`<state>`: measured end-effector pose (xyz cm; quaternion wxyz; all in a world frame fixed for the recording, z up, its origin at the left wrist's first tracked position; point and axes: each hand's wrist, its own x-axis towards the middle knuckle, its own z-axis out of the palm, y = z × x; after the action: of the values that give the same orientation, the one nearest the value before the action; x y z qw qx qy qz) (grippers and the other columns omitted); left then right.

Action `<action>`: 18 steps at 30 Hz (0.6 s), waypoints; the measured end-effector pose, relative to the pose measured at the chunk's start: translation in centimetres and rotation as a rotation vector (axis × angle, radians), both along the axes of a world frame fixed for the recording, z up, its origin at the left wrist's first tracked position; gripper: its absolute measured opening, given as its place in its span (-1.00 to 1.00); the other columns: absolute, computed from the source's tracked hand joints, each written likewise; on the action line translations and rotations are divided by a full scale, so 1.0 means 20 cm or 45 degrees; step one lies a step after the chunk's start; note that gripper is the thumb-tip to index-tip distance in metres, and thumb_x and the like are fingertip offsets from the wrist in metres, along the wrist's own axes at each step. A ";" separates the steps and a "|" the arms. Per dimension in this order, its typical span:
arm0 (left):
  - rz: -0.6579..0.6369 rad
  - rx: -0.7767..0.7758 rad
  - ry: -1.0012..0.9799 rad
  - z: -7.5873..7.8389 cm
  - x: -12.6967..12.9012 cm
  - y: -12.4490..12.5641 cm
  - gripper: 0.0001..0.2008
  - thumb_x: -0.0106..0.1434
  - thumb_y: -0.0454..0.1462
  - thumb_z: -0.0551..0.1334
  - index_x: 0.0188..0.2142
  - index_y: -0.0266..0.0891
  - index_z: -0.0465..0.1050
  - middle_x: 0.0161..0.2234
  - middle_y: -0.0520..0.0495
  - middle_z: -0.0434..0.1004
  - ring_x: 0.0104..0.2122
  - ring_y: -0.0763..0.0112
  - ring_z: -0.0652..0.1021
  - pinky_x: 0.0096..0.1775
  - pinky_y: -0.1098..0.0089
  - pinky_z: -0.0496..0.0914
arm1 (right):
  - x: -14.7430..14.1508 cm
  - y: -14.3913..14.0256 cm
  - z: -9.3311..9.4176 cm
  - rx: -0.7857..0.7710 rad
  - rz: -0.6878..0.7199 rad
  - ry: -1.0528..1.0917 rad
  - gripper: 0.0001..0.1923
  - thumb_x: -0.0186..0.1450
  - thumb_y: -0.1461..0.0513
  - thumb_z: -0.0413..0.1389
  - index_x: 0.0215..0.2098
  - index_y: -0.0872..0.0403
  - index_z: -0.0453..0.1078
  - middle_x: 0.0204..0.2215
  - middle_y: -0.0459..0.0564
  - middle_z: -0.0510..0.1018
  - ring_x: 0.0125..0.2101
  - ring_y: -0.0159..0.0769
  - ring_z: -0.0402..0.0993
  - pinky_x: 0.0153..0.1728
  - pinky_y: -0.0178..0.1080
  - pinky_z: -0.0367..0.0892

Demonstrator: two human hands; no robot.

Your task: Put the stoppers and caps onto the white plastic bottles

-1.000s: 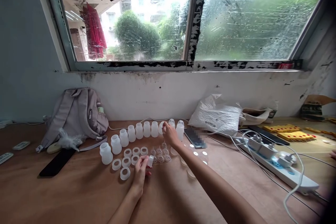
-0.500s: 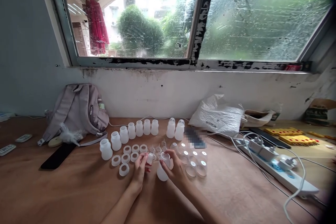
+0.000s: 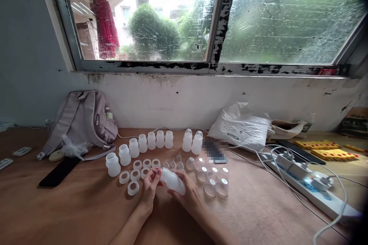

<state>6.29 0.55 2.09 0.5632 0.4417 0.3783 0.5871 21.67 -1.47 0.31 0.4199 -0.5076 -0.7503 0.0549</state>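
Observation:
My right hand [image 3: 189, 195] grips a small white plastic bottle [image 3: 173, 181], tilted with its neck toward the left. My left hand [image 3: 149, 189] pinches a small pale piece right at that neck; the piece is mostly hidden by my fingers. Behind my hands, a curved row of open white bottles [image 3: 135, 147] stands on the wooden table [image 3: 71, 210]. White rings [image 3: 133, 188] lie in front of that row. Two capped bottles [image 3: 192, 141] stand further right. Small clear nipples [image 3: 176, 165] and clear round caps [image 3: 212, 183] lie just beyond my right hand.
A grey backpack [image 3: 83, 120] leans on the wall at the left, a black phone [image 3: 59, 171] before it. A plastic bag [image 3: 243, 126] and a second phone [image 3: 214, 150] lie at the right, with a white power strip [image 3: 310, 187] and cables. Yellow strips [image 3: 324, 149] lie far right.
My right hand went from the back row to the front with a white bottle. It has now tipped the bottle sideways, neck toward my left hand's small piece.

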 end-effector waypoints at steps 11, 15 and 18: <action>0.009 0.010 0.155 0.00 -0.01 0.02 -0.68 0.01 -0.04 0.21 -0.40 -0.26 0.39 -0.44 -0.03 0.44 -0.47 0.41 0.44 -0.45 0.47 0.30 | 0.02 -0.04 0.06 -0.004 0.046 -0.011 -0.52 0.09 0.14 0.15 -0.02 -0.01 0.22 -0.22 0.04 0.45 -0.23 -0.15 0.37 -0.22 -0.14 0.31; 0.006 0.003 0.129 0.00 -0.02 0.02 -0.68 -0.01 -0.06 0.23 -0.38 -0.27 0.41 -0.44 -0.05 0.45 -0.47 0.39 0.45 -0.45 0.44 0.32 | 0.00 -0.06 0.09 -0.204 0.132 0.236 -0.58 0.08 0.12 0.15 -0.09 0.03 0.28 -0.20 0.02 0.46 -0.22 -0.18 0.39 -0.21 -0.19 0.31; -0.020 -0.017 0.109 0.01 -0.02 0.01 -0.70 0.01 -0.08 0.22 -0.37 -0.27 0.42 -0.42 -0.07 0.46 -0.44 0.37 0.46 -0.44 0.44 0.33 | -0.02 -0.06 0.12 -0.430 0.198 0.464 -0.66 0.10 0.09 0.12 -0.19 0.07 0.34 -0.32 -0.02 0.49 -0.32 -0.23 0.42 -0.32 -0.26 0.33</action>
<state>5.87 0.83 2.28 0.5540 0.4656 0.4023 0.5608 21.32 -2.71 2.65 0.4519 -0.4932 -0.6793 0.3019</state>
